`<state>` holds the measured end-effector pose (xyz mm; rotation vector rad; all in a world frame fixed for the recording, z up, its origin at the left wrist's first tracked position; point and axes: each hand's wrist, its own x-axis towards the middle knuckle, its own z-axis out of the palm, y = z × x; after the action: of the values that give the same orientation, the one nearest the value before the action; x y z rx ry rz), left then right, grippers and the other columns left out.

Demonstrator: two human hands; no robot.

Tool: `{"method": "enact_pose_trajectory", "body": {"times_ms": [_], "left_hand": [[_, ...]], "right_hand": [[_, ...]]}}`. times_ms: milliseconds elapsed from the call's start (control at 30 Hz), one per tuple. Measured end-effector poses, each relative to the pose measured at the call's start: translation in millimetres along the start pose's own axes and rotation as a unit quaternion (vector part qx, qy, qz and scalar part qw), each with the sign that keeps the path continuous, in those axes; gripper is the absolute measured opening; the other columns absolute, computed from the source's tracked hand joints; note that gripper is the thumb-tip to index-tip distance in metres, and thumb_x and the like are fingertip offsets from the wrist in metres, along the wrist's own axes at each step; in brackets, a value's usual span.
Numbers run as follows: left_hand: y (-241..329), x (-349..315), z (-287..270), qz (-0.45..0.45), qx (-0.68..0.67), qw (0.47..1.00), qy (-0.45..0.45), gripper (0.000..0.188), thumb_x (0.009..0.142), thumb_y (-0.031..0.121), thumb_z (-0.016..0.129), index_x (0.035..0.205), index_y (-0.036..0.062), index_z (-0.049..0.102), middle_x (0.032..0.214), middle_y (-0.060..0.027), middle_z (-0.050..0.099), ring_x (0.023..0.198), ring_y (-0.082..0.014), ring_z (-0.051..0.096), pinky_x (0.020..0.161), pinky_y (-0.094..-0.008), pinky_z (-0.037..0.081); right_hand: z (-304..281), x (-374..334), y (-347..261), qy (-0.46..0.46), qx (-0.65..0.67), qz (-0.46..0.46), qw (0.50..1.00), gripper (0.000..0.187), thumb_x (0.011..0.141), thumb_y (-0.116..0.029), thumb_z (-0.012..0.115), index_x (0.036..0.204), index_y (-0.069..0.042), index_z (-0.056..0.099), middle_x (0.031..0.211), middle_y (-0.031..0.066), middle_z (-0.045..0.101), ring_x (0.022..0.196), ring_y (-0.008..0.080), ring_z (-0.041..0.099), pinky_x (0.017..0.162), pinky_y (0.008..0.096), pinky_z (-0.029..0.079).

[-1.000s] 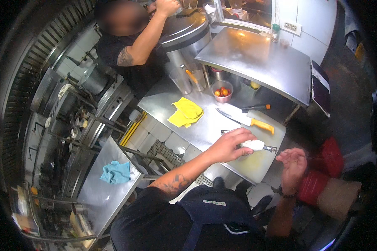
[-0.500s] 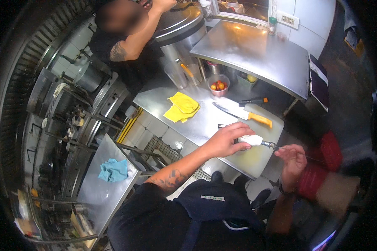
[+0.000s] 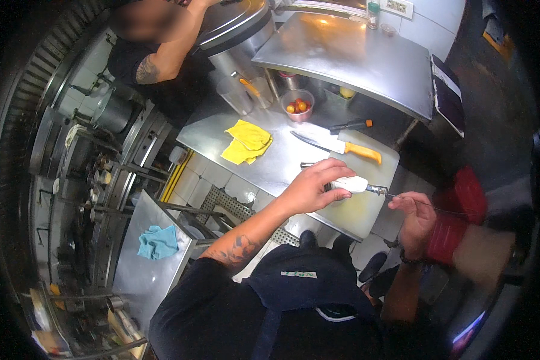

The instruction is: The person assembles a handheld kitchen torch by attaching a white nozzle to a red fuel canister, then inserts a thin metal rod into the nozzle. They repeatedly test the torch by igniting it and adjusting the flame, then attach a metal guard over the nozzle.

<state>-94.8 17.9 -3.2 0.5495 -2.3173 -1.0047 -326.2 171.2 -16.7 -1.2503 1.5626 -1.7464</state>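
1. Head view, hands: the left hand (image 3: 318, 187) is wrapped around a white-bodied tool (image 3: 352, 184), leaving its metal tip (image 3: 375, 189) free and pointing right. The right hand (image 3: 417, 219) seems to pinch a thin dark strand (image 3: 392, 195) between thumb and finger just beside that tip.
2. Head view, surroundings: the tool is held over the cutting board (image 3: 360, 219) on the steel table (image 3: 285, 156); whether it touches the board cannot be told. A chef's knife (image 3: 337, 144) with a yellow handle lies just beyond it, and a yellow cloth (image 3: 248, 142) is farther left.
3. Head view, handling: a firm left grip behind the tip should keep the tool steady. The strand is probably best held lightly, in line with the tip, with both wrists kept clear of the knife.
4. Head view, change: against one second ago, the table and its items sit higher and farther left, as if the camera has tilted. The left grip looks the same, and knife and cloth keep their places on the table.
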Motion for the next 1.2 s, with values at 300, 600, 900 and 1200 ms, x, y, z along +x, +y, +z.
{"method": "enact_pose_trajectory", "body": {"times_ms": [300, 600, 900, 1200], "left_hand": [[-6, 2, 5, 0.005, 0.019, 1.000, 0.005, 0.043, 0.081, 0.023, 0.078, 0.119, 0.0066, 0.066, 0.116, -0.0125, 0.064, 0.109, -0.0295, 0.062, 0.092, -0.0380, 0.049], [1, 4, 11, -0.015, 0.009, 1.000, 0.012, 0.043, 0.079, 0.022, 0.080, 0.116, 0.0052, 0.068, 0.115, -0.0135, 0.064, 0.105, -0.0276, 0.062, 0.089, -0.0355, 0.050], [-3, 6, 8, 0.006, 0.022, 1.000, 0.009, 0.044, 0.079, 0.024, 0.080, 0.116, 0.0051, 0.068, 0.114, -0.0132, 0.064, 0.103, -0.0266, 0.062, 0.087, -0.0345, 0.050], [-1, 5, 6, -0.009, 0.010, 1.000, 0.004, 0.043, 0.079, 0.020, 0.081, 0.117, 0.0051, 0.068, 0.115, -0.0131, 0.064, 0.106, -0.0267, 0.061, 0.088, -0.0346, 0.049]], "right_hand": [[14, -4, -1, 0.061, 0.034, 0.042, 0.997, 0.014, 0.100, -0.009, 0.056, 0.090, 0.001, 0.060, 0.078, 0.0063, 0.067, 0.071, 0.0107, 0.063, 0.070, 0.0241, 0.051], [4, 0, -11, 0.008, 0.010, 0.029, 1.000, 0.016, 0.100, -0.010, 0.057, 0.095, 0.003, 0.063, 0.083, 0.0081, 0.070, 0.074, 0.0101, 0.066, 0.069, 0.0239, 0.052], [16, -4, 2, 0.059, -0.030, -0.092, 0.994, 0.016, 0.100, -0.010, 0.057, 0.093, 0.002, 0.065, 0.083, 0.0080, 0.069, 0.072, 0.0112, 0.066, 0.069, 0.0252, 0.052], [10, 0, -8, 0.012, 0.017, 0.003, 1.000, 0.014, 0.099, -0.007, 0.057, 0.091, 0.002, 0.064, 0.082, 0.0072, 0.067, 0.070, 0.0106, 0.063, 0.068, 0.0246, 0.050]]}}
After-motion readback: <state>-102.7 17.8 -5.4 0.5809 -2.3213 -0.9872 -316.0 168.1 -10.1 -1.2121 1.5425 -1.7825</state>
